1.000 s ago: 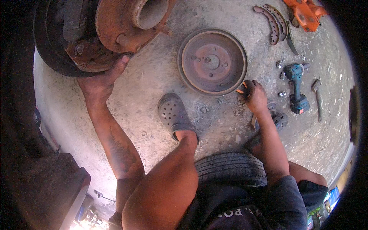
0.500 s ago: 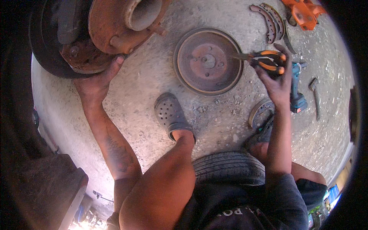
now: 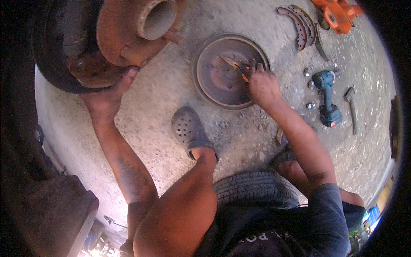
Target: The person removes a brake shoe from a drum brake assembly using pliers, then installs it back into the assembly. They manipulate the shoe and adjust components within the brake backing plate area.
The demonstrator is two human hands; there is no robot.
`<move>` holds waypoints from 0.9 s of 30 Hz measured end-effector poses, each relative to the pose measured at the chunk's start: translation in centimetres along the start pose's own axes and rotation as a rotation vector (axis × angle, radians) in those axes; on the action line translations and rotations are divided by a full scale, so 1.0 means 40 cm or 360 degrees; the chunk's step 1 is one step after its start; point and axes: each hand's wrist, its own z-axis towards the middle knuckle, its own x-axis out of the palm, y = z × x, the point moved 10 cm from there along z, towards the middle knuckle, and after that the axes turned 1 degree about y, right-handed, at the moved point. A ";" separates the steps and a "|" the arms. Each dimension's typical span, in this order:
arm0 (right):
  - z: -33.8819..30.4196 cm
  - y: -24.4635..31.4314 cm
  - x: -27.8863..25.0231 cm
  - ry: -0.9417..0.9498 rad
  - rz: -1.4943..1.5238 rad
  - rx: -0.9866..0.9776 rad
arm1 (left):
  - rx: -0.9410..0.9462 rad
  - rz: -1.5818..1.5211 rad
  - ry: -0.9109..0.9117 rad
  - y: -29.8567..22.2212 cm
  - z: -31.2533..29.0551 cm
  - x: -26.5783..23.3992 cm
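Observation:
My left hand (image 3: 105, 96) grips the lower edge of the rusty brake backing plate (image 3: 87, 70) at the upper left. Its thumb lies along the edge while the other fingers are hidden behind it. Right above that thumb is the rusty hub flange (image 3: 117, 32) with its pale round centre. Closed around orange-handled pliers (image 3: 233, 63), my right hand (image 3: 264, 83) is over the brake drum (image 3: 207, 88), which lies on the concrete floor. The pliers' jaws point up and left across the drum's face; whether they touch it I cannot tell.
To the right lie a teal cordless impact driver (image 3: 327, 98), several lug nuts (image 3: 310, 105) and a hammer (image 3: 351, 109). Curved brake shoes (image 3: 299, 28) and an orange jack stand (image 3: 338, 15) are at the far right. A tyre (image 3: 257, 188) and my clog-shod foot (image 3: 190, 128) are near me.
My right hand has swung left with the pliers, from beside the drum to over it, uncovering the impact driver and lug nuts. My left hand stays on the backing plate.

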 end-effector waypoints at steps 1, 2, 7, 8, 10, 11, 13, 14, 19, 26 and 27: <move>0.013 0.017 -0.004 0.0038 -0.0097 -0.0081 | 0.0023 0.0014 -0.0007 -0.007 -0.002 -0.001; 0.030 0.006 -0.001 0.0150 0.0100 -0.0020 | 0.0015 0.0027 -0.0027 -0.009 -0.003 -0.004; 0.016 -0.034 -0.014 0.0475 0.1525 0.0379 | -0.0054 -0.0273 0.0004 -0.007 -0.003 0.008; 0.001 -0.033 -0.045 0.0337 0.1569 0.0369 | -0.0013 -0.0302 0.0007 -0.014 -0.001 0.009; -0.050 -0.030 -0.076 0.0234 0.1644 0.0530 | 0.0020 -0.0310 0.0042 -0.022 0.001 0.014; -0.069 0.000 -0.089 0.0277 0.1904 0.0481 | 0.0015 -0.0289 0.0074 -0.023 0.003 0.019; -0.114 0.078 -0.091 0.0690 0.2517 0.0524 | -0.0039 -0.0337 0.0086 -0.018 0.002 0.022; -0.121 0.116 -0.103 0.0827 0.2562 0.0495 | -0.0083 -0.0406 0.0062 -0.013 0.001 0.021; -0.119 0.246 -0.234 0.1253 0.2732 0.0087 | -0.0005 -0.0134 0.0019 -0.030 0.003 0.009; -0.087 0.269 -0.324 0.1224 0.2524 -0.0095 | -0.0036 -0.0363 0.0034 -0.027 0.012 0.015; -0.088 0.271 -0.327 0.1262 0.2521 -0.0073 | -0.0005 -0.0401 0.0025 -0.033 0.013 0.015</move>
